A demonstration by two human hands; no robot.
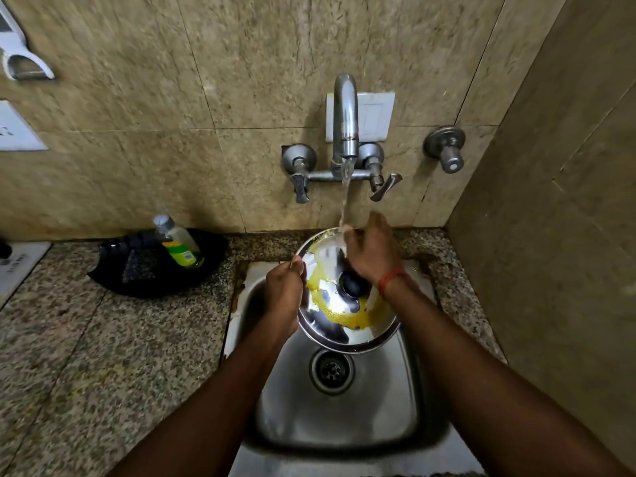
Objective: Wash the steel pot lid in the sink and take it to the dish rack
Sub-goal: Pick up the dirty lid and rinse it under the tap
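The round steel pot lid (339,316) is held tilted over the steel sink (344,414), its top face up, with a black knob in the middle and yellow residue smeared across it. My left hand (284,290) grips the lid's left rim. My right hand (373,249) lies flat on the lid's far part, fingers spread, under the running water. The stream falls from the chrome tap (345,115) onto the lid's far edge. No dish rack is in view.
A black tray (137,270) with a clear bottle of green liquid (179,242) sits on the speckled granite counter (103,356) left of the sink. Tap levers and a wall valve (445,148) stick out of the tiled wall. A tiled side wall stands close on the right.
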